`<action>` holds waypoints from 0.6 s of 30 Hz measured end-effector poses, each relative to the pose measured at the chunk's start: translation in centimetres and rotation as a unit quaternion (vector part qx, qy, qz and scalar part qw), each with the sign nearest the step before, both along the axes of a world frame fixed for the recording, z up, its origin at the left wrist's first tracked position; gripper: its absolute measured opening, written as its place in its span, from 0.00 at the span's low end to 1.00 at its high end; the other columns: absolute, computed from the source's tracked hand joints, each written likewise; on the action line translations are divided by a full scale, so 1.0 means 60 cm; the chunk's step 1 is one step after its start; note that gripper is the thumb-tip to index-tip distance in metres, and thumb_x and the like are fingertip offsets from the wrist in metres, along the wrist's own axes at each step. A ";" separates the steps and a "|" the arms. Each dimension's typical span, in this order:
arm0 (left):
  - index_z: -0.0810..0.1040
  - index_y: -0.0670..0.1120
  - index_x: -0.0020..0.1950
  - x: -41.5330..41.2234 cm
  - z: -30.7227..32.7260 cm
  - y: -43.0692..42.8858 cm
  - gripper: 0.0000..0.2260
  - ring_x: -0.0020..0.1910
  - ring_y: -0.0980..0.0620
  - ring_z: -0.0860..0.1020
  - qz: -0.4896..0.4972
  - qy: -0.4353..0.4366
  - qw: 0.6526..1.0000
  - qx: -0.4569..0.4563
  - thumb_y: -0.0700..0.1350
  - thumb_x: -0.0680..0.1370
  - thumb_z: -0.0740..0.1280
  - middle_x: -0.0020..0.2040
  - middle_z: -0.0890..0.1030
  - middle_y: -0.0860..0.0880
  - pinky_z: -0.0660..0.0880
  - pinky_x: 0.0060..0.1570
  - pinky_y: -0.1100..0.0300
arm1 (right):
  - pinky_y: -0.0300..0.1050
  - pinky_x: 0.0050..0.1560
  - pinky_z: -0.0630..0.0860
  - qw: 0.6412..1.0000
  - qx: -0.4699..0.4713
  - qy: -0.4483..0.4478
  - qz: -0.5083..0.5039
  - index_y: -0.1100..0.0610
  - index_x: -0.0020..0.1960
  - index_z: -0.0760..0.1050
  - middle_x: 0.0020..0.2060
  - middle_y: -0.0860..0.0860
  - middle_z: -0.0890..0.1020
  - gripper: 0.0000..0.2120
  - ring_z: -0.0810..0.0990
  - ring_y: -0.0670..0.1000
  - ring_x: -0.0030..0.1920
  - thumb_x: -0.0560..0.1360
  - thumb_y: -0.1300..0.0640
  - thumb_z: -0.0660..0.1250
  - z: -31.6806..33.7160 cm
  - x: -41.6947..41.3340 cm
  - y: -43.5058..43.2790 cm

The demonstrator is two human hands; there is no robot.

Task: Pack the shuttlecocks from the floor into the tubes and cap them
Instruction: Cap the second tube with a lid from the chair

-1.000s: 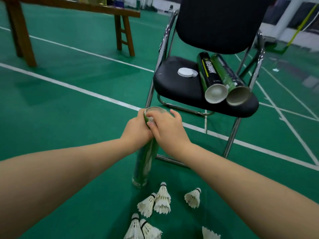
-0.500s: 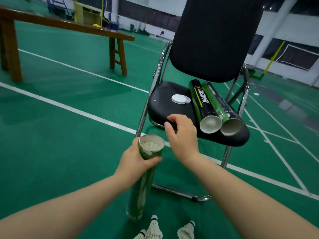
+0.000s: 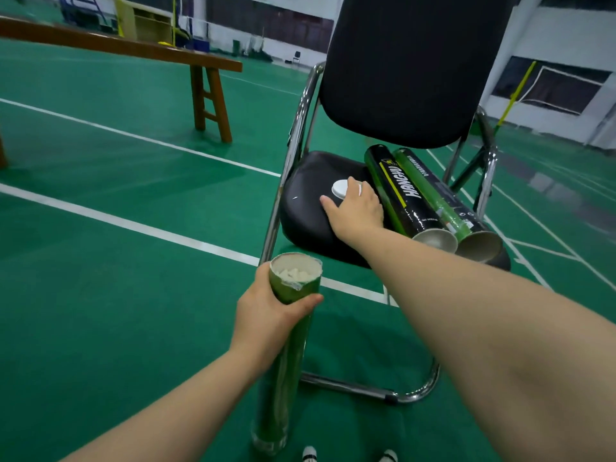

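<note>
My left hand (image 3: pixel 266 315) grips a green tube (image 3: pixel 286 358) near its open top; the tube stands upright on the floor, white feathers showing inside. My right hand (image 3: pixel 356 208) reaches onto the black chair seat (image 3: pixel 306 195), its fingers on the white caps (image 3: pixel 340 189) lying there. Whether the fingers have closed on a cap is hidden. Two more tubes, a black one (image 3: pixel 403 191) and a green one (image 3: pixel 433 191), lie side by side on the seat with open ends toward me. The cork tips of two shuttlecocks (image 3: pixel 310 454) (image 3: pixel 388 456) peek in at the bottom edge.
The chair's chrome frame (image 3: pixel 370 388) loops over the floor right of the standing tube. A wooden bench (image 3: pixel 206 95) stands at the back left. White court lines (image 3: pixel 133 225) cross the green floor.
My right hand left the tube's mouth and moved up and forward onto the chair seat to the white caps. The view tilted up, so most shuttlecocks dropped out of frame.
</note>
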State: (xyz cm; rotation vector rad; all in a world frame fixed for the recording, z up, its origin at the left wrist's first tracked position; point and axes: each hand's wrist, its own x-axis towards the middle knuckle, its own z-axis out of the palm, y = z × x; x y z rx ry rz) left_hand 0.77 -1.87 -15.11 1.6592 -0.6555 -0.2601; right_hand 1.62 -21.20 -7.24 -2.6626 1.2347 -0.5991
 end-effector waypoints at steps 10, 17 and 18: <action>0.67 0.59 0.51 0.006 -0.007 -0.026 0.24 0.42 0.63 0.71 -0.010 -0.028 1.000 -0.001 0.53 0.63 0.77 0.42 0.73 0.65 0.67 0.37 0.76 | 0.59 0.74 0.45 0.997 -0.023 0.074 0.004 0.50 0.76 0.50 0.77 0.54 0.50 0.34 0.47 0.58 0.76 0.76 0.36 0.52 0.006 0.033 -0.035; 0.66 0.58 0.51 0.005 -0.012 -0.021 0.24 0.46 0.58 0.72 -0.007 -0.029 1.000 0.005 0.55 0.63 0.76 0.45 0.74 0.61 0.66 0.37 0.69 | 0.62 0.73 0.46 0.992 -0.043 0.122 0.007 0.48 0.76 0.53 0.74 0.55 0.60 0.30 0.54 0.60 0.75 0.77 0.38 0.50 0.005 0.043 -0.047; 0.66 0.58 0.52 0.005 -0.012 -0.021 0.24 0.46 0.58 0.72 -0.009 -0.030 1.000 0.005 0.55 0.63 0.76 0.45 0.74 0.61 0.65 0.37 0.70 | 0.63 0.72 0.48 0.991 -0.054 0.122 0.004 0.47 0.75 0.55 0.73 0.56 0.63 0.29 0.58 0.61 0.73 0.76 0.38 0.50 0.007 0.044 -0.047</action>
